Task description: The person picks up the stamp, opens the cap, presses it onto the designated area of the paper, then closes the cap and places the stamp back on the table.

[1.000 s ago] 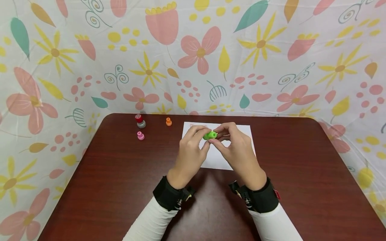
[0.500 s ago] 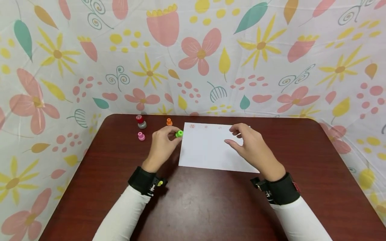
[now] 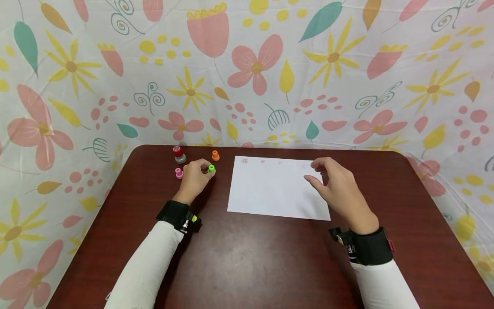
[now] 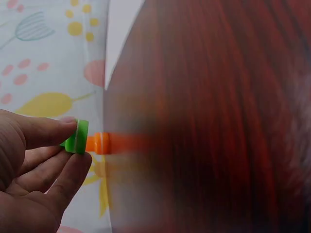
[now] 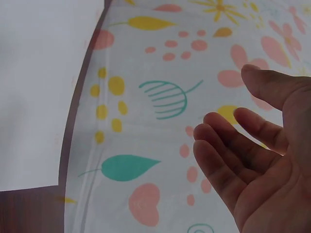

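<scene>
My left hand (image 3: 193,178) pinches a small green stamp (image 3: 211,168) between thumb and fingertips, over the table left of the paper. In the left wrist view the same green stamp (image 4: 80,138) overlaps an orange stamp (image 4: 102,143) behind it. A pink stamp (image 3: 179,173) stands just left of this hand, and a red stamp (image 3: 177,150) with a grey base (image 3: 180,159) is farther back. My right hand (image 3: 341,191) hovers by the right edge of the white paper (image 3: 278,189), fingers relaxed and thumb apart, holding nothing. Small red prints (image 3: 245,161) run along the paper's far edge.
The dark wooden table (image 3: 247,266) reaches back to a flower-printed cloth (image 3: 254,107), which also hangs at both sides. The orange stamp (image 3: 215,155) stands near the table's far edge, left of the paper.
Both hands were together over the paper at the green stamp. The left hand has carried it left off the paper toward the other stamps; the right hand has let go and moved right.
</scene>
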Available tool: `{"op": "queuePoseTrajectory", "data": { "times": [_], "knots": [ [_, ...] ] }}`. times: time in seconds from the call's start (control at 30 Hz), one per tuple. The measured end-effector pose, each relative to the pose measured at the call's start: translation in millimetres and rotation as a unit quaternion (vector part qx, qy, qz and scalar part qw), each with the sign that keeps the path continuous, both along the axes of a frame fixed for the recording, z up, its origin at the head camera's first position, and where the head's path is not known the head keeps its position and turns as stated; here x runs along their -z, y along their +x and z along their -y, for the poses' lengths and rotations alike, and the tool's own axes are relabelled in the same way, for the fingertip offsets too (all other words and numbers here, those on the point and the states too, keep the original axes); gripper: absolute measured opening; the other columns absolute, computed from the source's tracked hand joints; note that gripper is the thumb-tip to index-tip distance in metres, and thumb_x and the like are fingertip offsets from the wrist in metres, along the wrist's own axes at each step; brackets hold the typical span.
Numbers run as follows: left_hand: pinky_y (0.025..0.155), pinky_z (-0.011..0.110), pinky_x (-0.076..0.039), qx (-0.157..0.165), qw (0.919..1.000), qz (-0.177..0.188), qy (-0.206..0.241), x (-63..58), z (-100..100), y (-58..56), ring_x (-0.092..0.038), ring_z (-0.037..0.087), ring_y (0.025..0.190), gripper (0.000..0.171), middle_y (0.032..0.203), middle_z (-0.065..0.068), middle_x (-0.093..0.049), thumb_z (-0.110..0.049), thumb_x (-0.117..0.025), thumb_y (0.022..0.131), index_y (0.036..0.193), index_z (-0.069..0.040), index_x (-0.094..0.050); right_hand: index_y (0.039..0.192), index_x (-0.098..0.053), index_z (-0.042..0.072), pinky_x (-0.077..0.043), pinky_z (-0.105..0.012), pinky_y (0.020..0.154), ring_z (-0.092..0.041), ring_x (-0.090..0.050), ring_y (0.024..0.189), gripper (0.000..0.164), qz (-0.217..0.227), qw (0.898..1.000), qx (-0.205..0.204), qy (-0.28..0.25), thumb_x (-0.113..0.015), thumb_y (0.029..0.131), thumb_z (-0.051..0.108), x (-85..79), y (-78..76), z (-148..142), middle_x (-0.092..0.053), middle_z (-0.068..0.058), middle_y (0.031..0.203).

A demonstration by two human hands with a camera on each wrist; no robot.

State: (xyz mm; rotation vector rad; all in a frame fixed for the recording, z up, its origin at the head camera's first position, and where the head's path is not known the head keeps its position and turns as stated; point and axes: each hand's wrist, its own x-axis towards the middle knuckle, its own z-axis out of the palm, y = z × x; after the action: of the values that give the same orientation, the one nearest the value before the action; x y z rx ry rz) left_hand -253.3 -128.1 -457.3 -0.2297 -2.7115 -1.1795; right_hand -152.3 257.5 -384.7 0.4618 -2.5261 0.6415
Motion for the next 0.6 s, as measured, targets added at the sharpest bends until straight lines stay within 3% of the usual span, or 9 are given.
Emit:
{"op": "queuePoseTrajectory", "data": {
  "times": [0.23,0.6],
  "knots": [
    [0.086,0.044,-0.059,-0.001,0.9992,0.027,-0.028,7.8,2.7,-7.8,-0.07,0.031,0.095,0.024,0.102,0.016,-0.074,-0.004,-0.08,0.089,0.108,-0.002,-0.067,0.116,-0.062,0.002,-0.051,-0.038,0.07,-0.025,-0.06,0.085,0.037,0.02,1.0,0.01,-0.004,-0.083,0.088,0.012,2.2,5.6,-1.2,-0.066,-0.009,0.098],
    [0.089,0.045,-0.059,0.0,0.9979,0.048,-0.044,12.1,4.5,-9.1,-0.07,0.033,0.1,0.031,0.109,0.019,-0.073,-0.006,-0.08,0.089,0.115,-0.001,-0.063,0.117,-0.061,0.001,-0.053,-0.041,0.071,-0.026,-0.061,0.087,0.037,0.023,1.0,-0.002,0.003,-0.082,0.089,0.012,1.0,3.6,0.5,-0.067,-0.012,0.1]
  ]
}}
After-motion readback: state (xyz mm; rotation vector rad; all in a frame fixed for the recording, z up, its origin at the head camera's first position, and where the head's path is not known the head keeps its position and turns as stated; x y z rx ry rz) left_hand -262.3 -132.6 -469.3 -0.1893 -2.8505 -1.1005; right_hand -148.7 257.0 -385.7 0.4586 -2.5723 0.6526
